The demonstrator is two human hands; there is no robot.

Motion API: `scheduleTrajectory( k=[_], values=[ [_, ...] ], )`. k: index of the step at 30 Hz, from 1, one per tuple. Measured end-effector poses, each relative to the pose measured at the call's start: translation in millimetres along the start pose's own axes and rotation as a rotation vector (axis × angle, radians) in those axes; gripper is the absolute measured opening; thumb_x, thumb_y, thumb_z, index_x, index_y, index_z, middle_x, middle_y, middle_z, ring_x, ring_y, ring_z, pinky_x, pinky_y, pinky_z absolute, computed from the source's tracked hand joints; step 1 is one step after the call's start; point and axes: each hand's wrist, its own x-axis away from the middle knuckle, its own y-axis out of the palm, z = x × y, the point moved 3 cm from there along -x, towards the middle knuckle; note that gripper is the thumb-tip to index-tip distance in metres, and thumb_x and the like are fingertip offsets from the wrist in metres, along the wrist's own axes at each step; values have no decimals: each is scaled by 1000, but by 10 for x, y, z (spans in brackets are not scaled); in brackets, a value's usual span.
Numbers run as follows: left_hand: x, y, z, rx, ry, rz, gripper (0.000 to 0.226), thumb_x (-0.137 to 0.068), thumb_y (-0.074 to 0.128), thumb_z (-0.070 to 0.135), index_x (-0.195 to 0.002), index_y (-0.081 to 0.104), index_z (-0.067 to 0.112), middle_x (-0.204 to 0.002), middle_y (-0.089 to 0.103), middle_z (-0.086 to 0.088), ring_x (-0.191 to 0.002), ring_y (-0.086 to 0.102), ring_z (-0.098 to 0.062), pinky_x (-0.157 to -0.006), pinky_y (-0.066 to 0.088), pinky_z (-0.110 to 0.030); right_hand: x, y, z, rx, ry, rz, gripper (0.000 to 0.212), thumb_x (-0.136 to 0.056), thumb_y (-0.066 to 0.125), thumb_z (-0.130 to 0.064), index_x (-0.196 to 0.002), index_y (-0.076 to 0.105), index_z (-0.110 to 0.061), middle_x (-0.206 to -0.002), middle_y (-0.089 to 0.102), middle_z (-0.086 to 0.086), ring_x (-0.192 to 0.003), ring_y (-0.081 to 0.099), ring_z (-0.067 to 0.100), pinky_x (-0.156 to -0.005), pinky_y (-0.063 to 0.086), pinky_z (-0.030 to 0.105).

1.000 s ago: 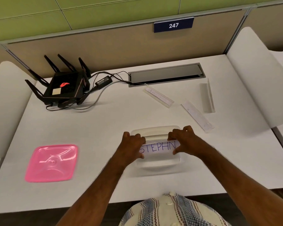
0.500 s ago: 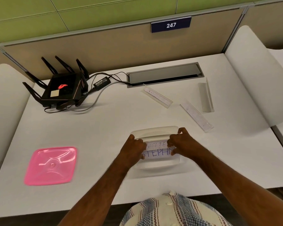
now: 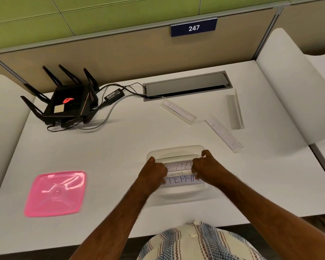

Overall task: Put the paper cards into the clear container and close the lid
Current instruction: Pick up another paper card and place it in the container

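Observation:
The clear container (image 3: 176, 149) stands open on the white desk in front of me. Inside it lie the paper cards (image 3: 179, 180), fanned so that three handwritten strips show; the nearest reads "STEPHN". My left hand (image 3: 154, 171) grips the cards' left ends with curled fingers. My right hand (image 3: 204, 169) grips their right ends, its thumb up near the container's far rim. Both hands cover the card ends. The pink lid (image 3: 55, 193) lies flat on the desk, well to the left of the container.
A black router (image 3: 68, 104) with antennas and cables sits at the back left. Three clear name-card holders (image 3: 179, 112) (image 3: 223, 135) (image 3: 235, 109) lie at the back right. A grey cable hatch (image 3: 186, 85) is set into the desk's rear edge.
One card showed between my hands a second ago; now three fanned cards show. Both hands have shifted slightly away from me, lower into the container.

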Motion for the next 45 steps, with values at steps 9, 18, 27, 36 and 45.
scheduleTrajectory(
  k=[9, 18, 27, 36, 45],
  values=[
    [-41, -13, -26, -54, 17, -41, 22, -91, 68, 30, -108, 73, 17, -108, 71, 1, -98, 53, -24, -87, 37, -31, -2, -5, 4, -59, 21, 35, 14, -78, 77, -20, -81, 63, -19, -83, 66, -5, -75, 53, 22, -94, 38, 36],
    [-3, -140, -2, 18, 16, 90, 36, -90, 70, 42, -114, 71, 15, -108, 69, -2, -98, 58, -27, -91, 35, -31, 16, -73, 7, -88, -4, 73, 27, -82, 78, -30, -101, 63, -18, -100, 68, -4, -93, 63, 18, -107, 26, 34],
    [-195, -702, -274, 444, -111, 596, 15, -91, 68, 40, -80, 66, 30, -75, 63, 15, -68, 56, 0, -86, 38, -36, -136, -536, 329, -473, 132, 380, 11, -90, 68, -43, -88, 62, -34, -80, 57, -18, -69, 52, -6, -100, 23, 29],
    [-797, -954, -746, 793, -221, 570, 29, -91, 71, 27, -119, 63, 24, -113, 63, 12, -104, 60, -8, -101, 46, -47, -488, -840, 877, -731, 401, 513, 9, -94, 67, -32, -99, 70, -25, -80, 68, -9, -76, 64, 6, -91, 33, 30],
    [-1505, -915, -1077, 880, -322, 341, 62, -94, 68, 31, -148, 40, 18, -151, 46, 0, -137, 46, -19, -112, 40, -42, -1076, -539, 1171, -836, 600, 355, 37, -94, 65, -41, -124, 53, -24, -82, 65, -11, -82, 64, 15, -93, 27, 34]
  ],
)
